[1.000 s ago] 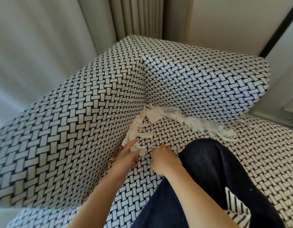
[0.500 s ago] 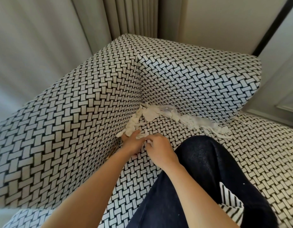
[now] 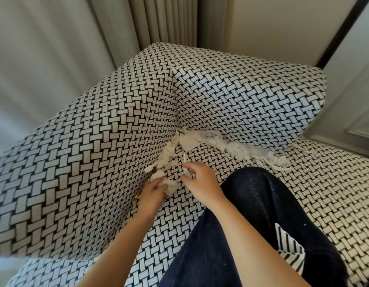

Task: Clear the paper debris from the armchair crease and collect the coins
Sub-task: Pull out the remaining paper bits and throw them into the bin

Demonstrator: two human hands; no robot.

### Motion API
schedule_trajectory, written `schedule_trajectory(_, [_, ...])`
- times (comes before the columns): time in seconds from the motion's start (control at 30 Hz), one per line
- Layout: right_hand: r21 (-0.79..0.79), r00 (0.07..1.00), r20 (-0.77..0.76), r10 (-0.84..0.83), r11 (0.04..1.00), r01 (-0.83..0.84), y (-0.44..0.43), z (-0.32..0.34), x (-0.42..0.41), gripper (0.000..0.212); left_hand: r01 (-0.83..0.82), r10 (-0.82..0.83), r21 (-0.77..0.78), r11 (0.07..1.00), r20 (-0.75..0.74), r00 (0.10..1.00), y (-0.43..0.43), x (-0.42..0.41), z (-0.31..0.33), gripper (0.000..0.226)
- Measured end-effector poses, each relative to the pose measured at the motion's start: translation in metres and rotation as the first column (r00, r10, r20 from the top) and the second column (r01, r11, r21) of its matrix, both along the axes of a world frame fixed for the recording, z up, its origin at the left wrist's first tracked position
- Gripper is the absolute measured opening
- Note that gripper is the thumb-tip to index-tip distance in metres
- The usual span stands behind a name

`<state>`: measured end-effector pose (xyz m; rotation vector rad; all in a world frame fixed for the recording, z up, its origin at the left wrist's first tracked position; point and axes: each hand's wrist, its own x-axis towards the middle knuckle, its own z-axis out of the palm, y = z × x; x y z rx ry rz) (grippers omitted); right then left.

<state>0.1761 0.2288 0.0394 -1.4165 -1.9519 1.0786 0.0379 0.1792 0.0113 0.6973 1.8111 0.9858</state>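
The paper debris (image 3: 169,151) lies packed in the armchair (image 3: 86,152) crease in an L. One run follows the seam between seat (image 3: 308,195) and side arm, up to the inner back corner. The other turns there and trails to the right along the foot of the back cushion (image 3: 241,96).

At the near end of the arm-side run, the left hand (image 3: 152,192) has its fingers curled round a wad (image 3: 171,186) of the white paper, right against the seam. Just beside it on the seat, the right hand (image 3: 199,181) pinches a small scrap (image 3: 187,173) between thumb and forefinger.

From both hands the uncollected paper lies ahead, away from the person, with its long axis along the seams. The left hand is nearer the arm-side run, the right nearer the cushion-side one.

Tan bits (image 3: 136,198) show in the seam by the left wrist, too small to identify. A denim-clad leg (image 3: 262,204) rests on the seat's near edge.
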Motion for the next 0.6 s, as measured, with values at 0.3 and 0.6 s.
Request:
schedule_trajectory(0.3, [-0.092,0.954,0.156,0.255,0.966,-0.243,-0.009,0.003,0.000,0.057,0.029,-0.045,0.066,0.997,0.260,0.965,-0.033,0.012,0.017,0.024])
schedule_trajectory(0.6, [0.080,0.995,-0.038,0.094,0.993,-0.090,-0.010,0.009,0.000,0.023,0.090,-0.123,0.227,0.970,0.140,0.982,-0.028,0.008,0.035,0.050])
